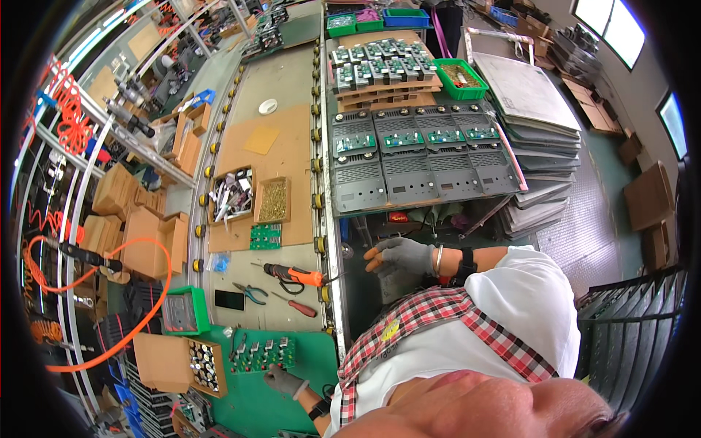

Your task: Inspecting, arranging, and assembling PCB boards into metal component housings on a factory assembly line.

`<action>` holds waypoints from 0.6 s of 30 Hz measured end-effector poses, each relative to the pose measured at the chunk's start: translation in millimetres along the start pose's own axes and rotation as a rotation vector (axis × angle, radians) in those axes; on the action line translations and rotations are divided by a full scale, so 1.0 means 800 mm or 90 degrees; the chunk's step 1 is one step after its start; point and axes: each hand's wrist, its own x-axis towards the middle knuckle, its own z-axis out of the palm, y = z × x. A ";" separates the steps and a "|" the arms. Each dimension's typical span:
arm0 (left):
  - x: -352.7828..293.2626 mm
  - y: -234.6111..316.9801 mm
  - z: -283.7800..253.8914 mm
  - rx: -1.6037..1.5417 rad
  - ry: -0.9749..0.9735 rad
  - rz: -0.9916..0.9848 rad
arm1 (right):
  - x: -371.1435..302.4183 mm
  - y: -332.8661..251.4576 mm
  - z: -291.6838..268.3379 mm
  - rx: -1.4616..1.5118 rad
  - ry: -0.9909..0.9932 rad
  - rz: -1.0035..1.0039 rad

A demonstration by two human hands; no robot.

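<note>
My left hand [286, 382], in a grey glove, is low over the green mat [307, 347]. Its fingers are curled at the near edge of a green circuit board panel [263, 355] with several upright parts on it; what they pinch, if anything, is hidden. My right hand [401, 257], gloved in grey with bare fingertips, hangs beside the bench edge, its fingers loosely stretched and no object visible in them. Nearest to it on the bench lies an orange and black electric screwdriver [292, 274]. Pliers [250, 293] and a red-handled screwdriver [295, 304] lie close by.
A box of cylindrical parts [204, 367] borders the mat, with a green bin [185, 310] and a phone [229, 300] beyond. Boxes of screws [273, 201] and small parts [232, 195] stand farther up. Black panels [423, 175] fill a side table. An orange air hose [146, 328] loops on the left.
</note>
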 end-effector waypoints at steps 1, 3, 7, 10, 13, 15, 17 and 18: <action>-0.013 0.016 0.007 -0.021 -0.126 0.093 | -0.001 -0.006 0.001 -0.012 0.016 0.011; -0.042 0.050 0.021 -0.010 -0.323 0.216 | -0.004 -0.019 0.000 -0.006 0.032 -0.027; -0.097 0.119 0.106 0.000 -0.681 0.151 | -0.008 -0.051 -0.018 -0.036 0.088 -0.168; -0.145 0.159 0.191 0.037 -0.983 0.158 | -0.025 -0.078 -0.052 -0.067 0.161 -0.248; -0.205 0.183 0.263 0.081 -1.234 0.089 | -0.060 -0.094 -0.097 -0.044 0.116 -0.377; -0.248 0.191 0.306 0.100 -1.304 0.078 | -0.088 -0.098 -0.127 -0.095 0.122 -0.342; -0.299 0.183 0.346 0.070 -1.447 -0.081 | -0.118 -0.098 -0.164 -0.129 0.148 -0.297; -0.319 0.178 0.358 0.068 -1.444 -0.076 | -0.132 -0.094 -0.176 -0.129 0.137 -0.317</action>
